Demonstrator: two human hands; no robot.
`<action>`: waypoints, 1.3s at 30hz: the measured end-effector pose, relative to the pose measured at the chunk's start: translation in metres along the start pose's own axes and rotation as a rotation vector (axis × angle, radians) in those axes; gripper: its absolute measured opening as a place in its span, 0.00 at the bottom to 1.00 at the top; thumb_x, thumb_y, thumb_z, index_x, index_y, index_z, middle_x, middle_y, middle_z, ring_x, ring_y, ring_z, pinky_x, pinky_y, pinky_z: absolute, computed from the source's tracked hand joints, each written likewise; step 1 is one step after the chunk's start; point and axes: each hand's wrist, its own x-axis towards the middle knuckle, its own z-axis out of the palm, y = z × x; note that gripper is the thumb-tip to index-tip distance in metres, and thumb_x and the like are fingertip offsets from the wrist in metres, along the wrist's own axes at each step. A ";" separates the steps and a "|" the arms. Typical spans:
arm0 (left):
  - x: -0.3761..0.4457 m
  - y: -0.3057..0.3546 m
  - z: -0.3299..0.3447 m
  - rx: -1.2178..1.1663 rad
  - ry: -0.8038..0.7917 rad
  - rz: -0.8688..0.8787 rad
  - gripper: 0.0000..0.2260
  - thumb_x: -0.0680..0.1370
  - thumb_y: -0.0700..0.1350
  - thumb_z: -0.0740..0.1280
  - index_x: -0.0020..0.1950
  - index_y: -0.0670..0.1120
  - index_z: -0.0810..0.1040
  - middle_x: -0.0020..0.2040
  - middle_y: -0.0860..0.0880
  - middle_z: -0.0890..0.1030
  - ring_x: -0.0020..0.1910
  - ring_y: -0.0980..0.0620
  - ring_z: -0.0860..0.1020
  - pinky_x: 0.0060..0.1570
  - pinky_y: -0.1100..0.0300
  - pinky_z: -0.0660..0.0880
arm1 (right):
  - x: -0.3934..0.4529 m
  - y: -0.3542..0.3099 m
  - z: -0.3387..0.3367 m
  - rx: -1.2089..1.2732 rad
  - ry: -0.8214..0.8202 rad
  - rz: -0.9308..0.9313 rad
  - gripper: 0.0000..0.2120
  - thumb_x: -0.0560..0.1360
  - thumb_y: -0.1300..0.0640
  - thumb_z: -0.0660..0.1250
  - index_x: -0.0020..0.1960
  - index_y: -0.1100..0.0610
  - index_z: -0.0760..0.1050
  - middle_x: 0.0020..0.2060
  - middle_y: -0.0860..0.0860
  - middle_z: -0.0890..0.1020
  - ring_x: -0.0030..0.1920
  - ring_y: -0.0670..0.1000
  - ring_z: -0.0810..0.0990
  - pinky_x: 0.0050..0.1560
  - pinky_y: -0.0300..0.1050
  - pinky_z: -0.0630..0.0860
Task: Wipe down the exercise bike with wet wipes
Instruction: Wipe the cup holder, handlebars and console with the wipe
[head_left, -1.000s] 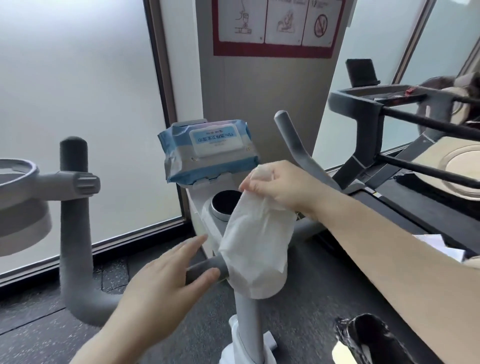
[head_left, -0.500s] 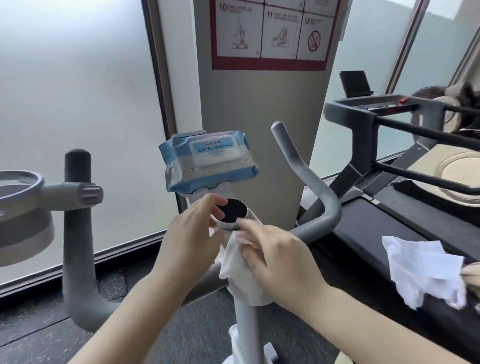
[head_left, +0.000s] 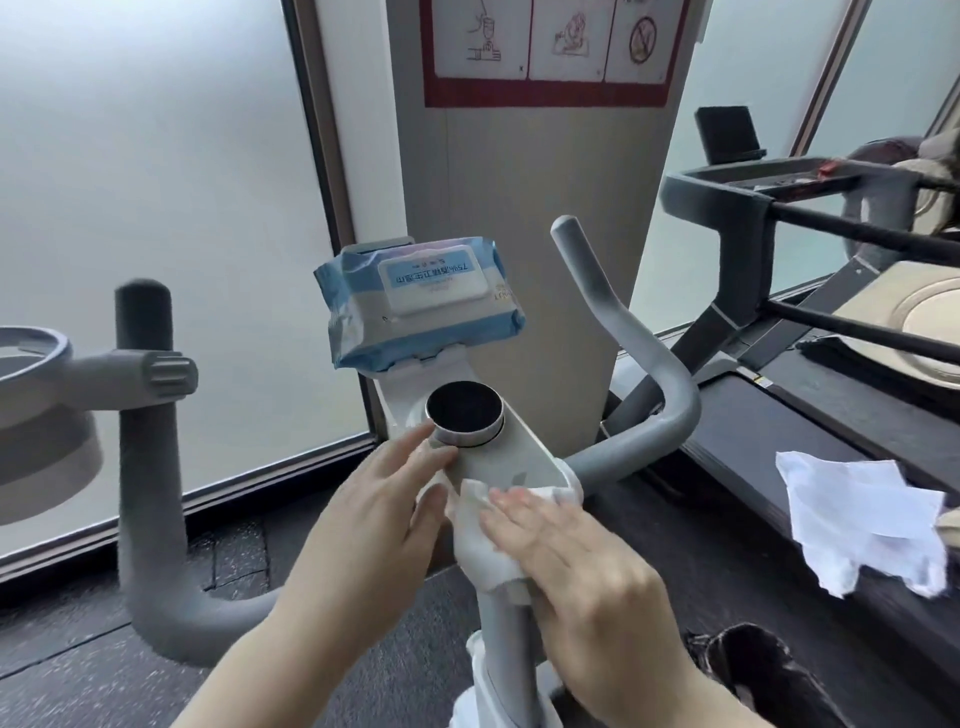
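Your right hand (head_left: 566, 551) is flat on a white wet wipe (head_left: 485, 540), fingers straight and spread, pressing it against the near face of the white exercise bike head (head_left: 514, 457). The wipe drapes over that lower edge and down the grey post (head_left: 506, 639), so part of it is hidden under your palm. Your left hand (head_left: 374, 514) sits on the left side of the same head, fingers loosely extended; the fingertips (head_left: 415, 441) touch just beside the round black knob with the silver rim (head_left: 465, 413). It holds nothing that I can make out, though its thumb lies close to the wipe's edge.

Container-wise: a blue-and-white soft pack of wet wipes (head_left: 421, 306) rests on the bike's holder just beyond the knob, white flap lid down, so the contents don't show.

Past your right fingertips the curved grey handlebar (head_left: 644, 384) sweeps up and right, with open space between it and the head. A second crumpled white wipe (head_left: 862, 519) lies well to your right on the dark treadmill deck (head_left: 769, 441). Another grey machine's ring-shaped holder (head_left: 31, 353) is cut off at the left edge. A dark crinkled bag-like thing (head_left: 763, 675) at bottom right is hard to identify.
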 end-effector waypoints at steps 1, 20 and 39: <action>-0.001 0.002 0.001 0.049 -0.018 0.050 0.21 0.80 0.57 0.51 0.68 0.56 0.75 0.74 0.61 0.65 0.72 0.62 0.62 0.68 0.66 0.59 | -0.001 0.012 -0.007 0.050 0.015 0.055 0.18 0.77 0.61 0.57 0.60 0.56 0.80 0.62 0.47 0.80 0.64 0.46 0.76 0.63 0.47 0.74; -0.004 0.013 -0.010 0.230 -0.182 0.089 0.33 0.71 0.66 0.35 0.75 0.66 0.55 0.74 0.71 0.50 0.72 0.73 0.42 0.70 0.72 0.40 | 0.032 0.039 -0.024 0.293 0.029 0.488 0.16 0.79 0.56 0.58 0.63 0.51 0.78 0.59 0.38 0.80 0.62 0.39 0.76 0.65 0.41 0.70; -0.023 0.004 0.003 0.262 -0.035 -0.046 0.25 0.77 0.58 0.52 0.72 0.52 0.72 0.69 0.58 0.73 0.65 0.58 0.74 0.58 0.65 0.63 | 0.011 -0.006 -0.010 0.088 -0.250 0.102 0.19 0.82 0.54 0.52 0.66 0.56 0.76 0.66 0.47 0.76 0.70 0.45 0.69 0.71 0.44 0.65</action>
